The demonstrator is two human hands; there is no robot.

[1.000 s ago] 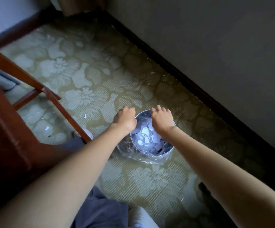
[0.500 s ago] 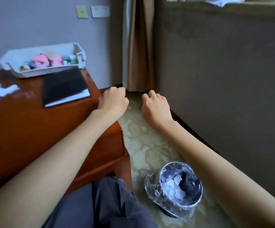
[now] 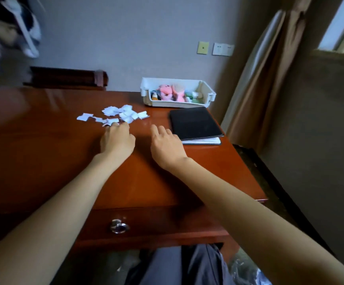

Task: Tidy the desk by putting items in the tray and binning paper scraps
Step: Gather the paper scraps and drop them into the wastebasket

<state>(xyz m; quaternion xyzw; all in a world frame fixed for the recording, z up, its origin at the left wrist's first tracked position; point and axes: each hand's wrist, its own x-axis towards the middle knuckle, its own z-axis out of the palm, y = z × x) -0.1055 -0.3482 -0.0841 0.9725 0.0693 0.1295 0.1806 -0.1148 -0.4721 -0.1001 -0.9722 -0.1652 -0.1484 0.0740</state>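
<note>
Tabletop point(image 3: 43, 151): glossy red-brown wood, one drawer point(image 3: 156, 221) in the front face with a metal ring pull point(image 3: 119, 226). On it: a loose cluster of white paper scraps point(image 3: 117, 115) mid-surface toward the back, and a white plastic tray point(image 3: 173, 103) at the back right corner against the wall. A black notebook point(image 3: 193, 122) lies flat just in front of the tray along the right edge, white pages showing under its near edge, apart from the scraps.

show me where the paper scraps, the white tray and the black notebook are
paper scraps point(image 3: 126, 114): head view, middle of the pile
white tray point(image 3: 167, 103): head view, front wall
black notebook point(image 3: 194, 122): head view, centre of its cover
</note>
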